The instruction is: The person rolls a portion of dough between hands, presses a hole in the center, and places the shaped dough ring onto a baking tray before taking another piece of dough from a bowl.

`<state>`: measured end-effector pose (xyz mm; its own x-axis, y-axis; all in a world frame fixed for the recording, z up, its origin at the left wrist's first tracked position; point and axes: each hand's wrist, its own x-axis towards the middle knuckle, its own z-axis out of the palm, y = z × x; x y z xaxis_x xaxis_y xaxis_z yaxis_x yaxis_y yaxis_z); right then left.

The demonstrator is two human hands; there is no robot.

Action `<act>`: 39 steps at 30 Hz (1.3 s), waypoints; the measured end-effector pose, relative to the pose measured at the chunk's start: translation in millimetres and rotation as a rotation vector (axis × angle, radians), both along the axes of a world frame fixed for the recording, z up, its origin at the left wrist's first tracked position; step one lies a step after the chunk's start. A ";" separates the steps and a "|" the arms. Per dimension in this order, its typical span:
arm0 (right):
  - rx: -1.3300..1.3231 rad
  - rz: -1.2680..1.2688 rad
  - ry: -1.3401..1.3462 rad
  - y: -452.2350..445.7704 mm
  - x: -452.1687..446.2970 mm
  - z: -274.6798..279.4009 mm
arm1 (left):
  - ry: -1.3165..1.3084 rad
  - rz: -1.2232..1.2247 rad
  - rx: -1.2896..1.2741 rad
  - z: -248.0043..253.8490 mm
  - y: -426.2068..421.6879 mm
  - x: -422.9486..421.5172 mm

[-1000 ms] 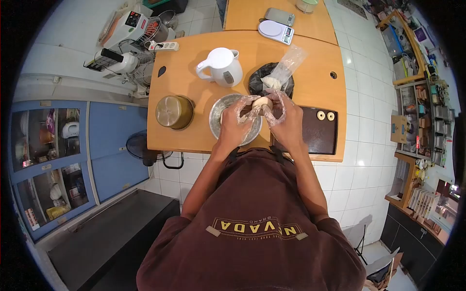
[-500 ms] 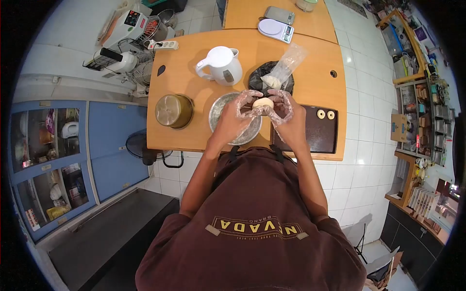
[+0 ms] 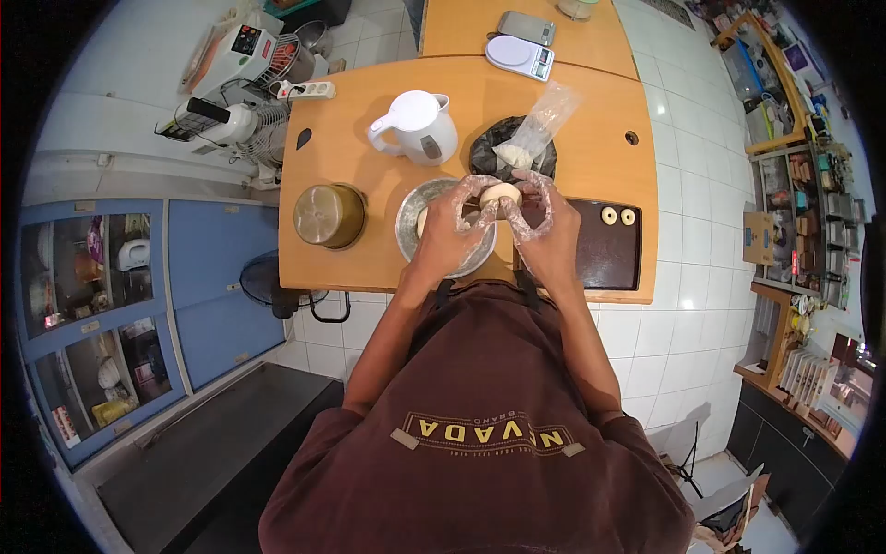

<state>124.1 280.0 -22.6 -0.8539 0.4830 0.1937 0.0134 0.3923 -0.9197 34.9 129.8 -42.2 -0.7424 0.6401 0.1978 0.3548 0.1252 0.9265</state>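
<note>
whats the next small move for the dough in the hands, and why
Probably ease a hole open through the dough piece: the left hand and right hand hold it between them, no hole shows from this view, and the two small rings on the dark tray have holes.

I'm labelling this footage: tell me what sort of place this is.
Probably a bakery kitchen: a dough piece being held, two dough rings on a dark tray, and a digital scale show it.

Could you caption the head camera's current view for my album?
Left hand and right hand, dusted white, hold pale dough near a dark tray bearing two small rings.
</note>
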 end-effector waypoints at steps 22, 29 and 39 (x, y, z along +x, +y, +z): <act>0.242 0.088 0.018 -3.6 4.7 -10.2 | -0.316 0.056 0.124 -17.1 -0.3 6.2; -0.256 -0.024 0.037 -2.7 -0.4 -5.9 | -0.537 0.029 0.296 -5.6 0.2 7.8; 0.121 0.078 0.003 4.7 -0.5 0.2 | -0.346 0.007 0.194 -1.5 -0.8 3.0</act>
<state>123.6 284.7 -22.4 -0.8875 0.3876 0.2491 -0.0242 0.5005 -0.8654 37.8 129.0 -43.8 -0.7905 0.6103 0.0519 0.0175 -0.0623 0.9979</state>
